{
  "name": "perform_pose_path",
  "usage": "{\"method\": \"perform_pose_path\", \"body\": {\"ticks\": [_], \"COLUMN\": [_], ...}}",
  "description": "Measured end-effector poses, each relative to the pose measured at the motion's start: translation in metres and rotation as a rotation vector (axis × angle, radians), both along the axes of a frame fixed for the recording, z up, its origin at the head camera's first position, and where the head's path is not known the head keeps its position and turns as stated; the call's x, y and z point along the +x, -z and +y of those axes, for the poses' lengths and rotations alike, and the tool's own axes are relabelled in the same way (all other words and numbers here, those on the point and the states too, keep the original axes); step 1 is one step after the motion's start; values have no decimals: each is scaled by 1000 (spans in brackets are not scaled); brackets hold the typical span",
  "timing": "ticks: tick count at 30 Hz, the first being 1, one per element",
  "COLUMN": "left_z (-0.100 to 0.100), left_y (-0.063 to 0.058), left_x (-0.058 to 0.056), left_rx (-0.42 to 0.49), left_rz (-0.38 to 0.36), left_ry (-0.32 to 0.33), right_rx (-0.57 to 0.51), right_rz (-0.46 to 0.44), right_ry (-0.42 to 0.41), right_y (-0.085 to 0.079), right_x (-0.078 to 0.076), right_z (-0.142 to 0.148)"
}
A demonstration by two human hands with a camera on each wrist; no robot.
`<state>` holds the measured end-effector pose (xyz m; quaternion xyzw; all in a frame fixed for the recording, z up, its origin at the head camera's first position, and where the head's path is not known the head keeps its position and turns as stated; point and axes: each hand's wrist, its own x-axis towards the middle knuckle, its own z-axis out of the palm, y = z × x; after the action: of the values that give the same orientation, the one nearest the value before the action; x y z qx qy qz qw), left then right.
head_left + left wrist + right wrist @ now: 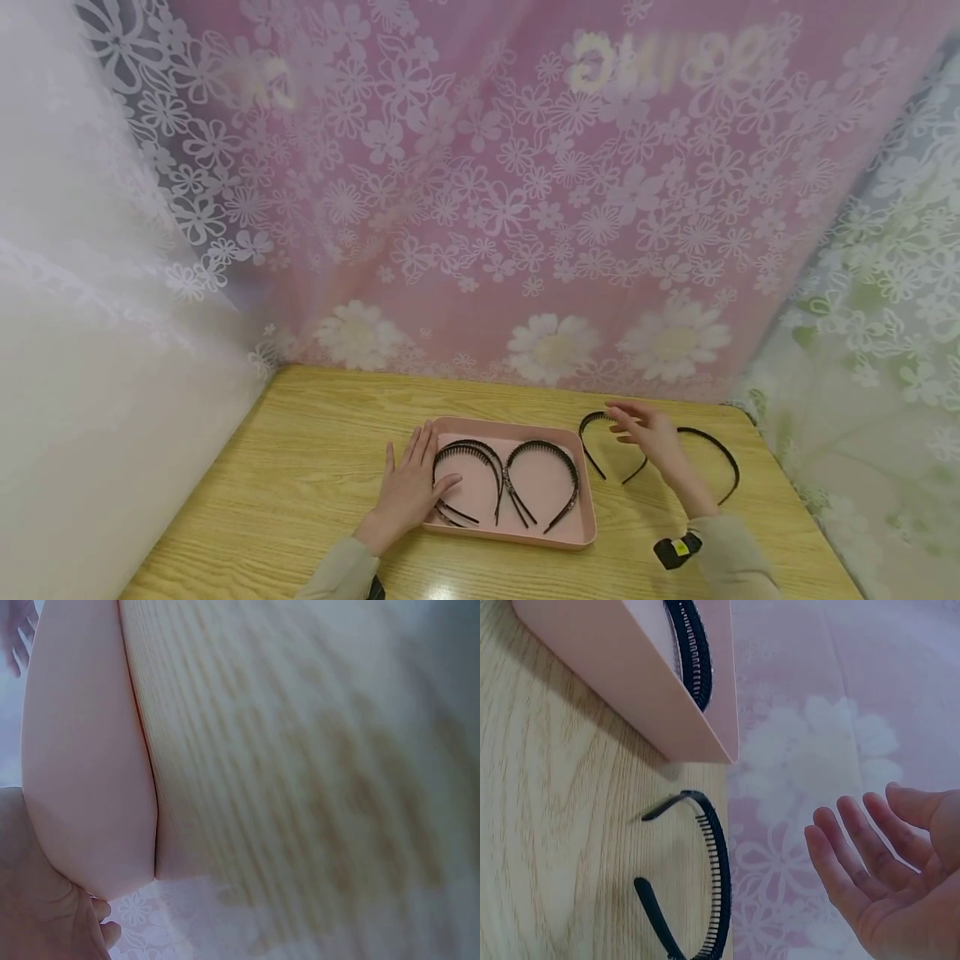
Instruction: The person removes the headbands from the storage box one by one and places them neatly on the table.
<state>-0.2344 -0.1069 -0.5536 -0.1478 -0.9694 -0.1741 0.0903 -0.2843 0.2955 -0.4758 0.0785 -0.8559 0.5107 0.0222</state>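
Headbands (542, 445) lie in a tray (517, 541), the left hand (408, 489) resting straight-fingered along its side; the right hand (651, 435), loosely spread, hovers near another headband (722, 862) on the surface (322, 467).

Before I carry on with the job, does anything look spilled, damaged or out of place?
Nothing looks spilled or damaged. The only mild oddity: two black headbands lie on the table, outside the pink tray that holds the others.

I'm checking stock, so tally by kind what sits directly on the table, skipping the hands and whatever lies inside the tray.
Headbands: 2
Tray: 1
Total: 3
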Motion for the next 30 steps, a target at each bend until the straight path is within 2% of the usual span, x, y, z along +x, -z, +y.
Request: {"method": "perform_pose_path", "body": {"ticks": [7, 14, 19, 26, 30], "left_z": [0, 0, 0, -2, -2], "left_y": [0, 0, 1, 11, 18], "left_x": [-1, 0, 0, -4, -6], "left_rx": [-12, -10, -15, 18, 14], "left_rz": [-23, -16, -13, 45, 77], "left_ry": [-6, -8, -8, 6, 0], "right_rx": [13, 94, 170, 309, 339], "right_rz": [-4, 80, 128, 137, 124], "right_ry": [-21, -59, -95, -110, -148], "right_y": [2, 15, 15, 14, 17], "right_x": [-4, -11, -10, -8, -9], "right_z": [-18, -32, -46, -59, -65]}}
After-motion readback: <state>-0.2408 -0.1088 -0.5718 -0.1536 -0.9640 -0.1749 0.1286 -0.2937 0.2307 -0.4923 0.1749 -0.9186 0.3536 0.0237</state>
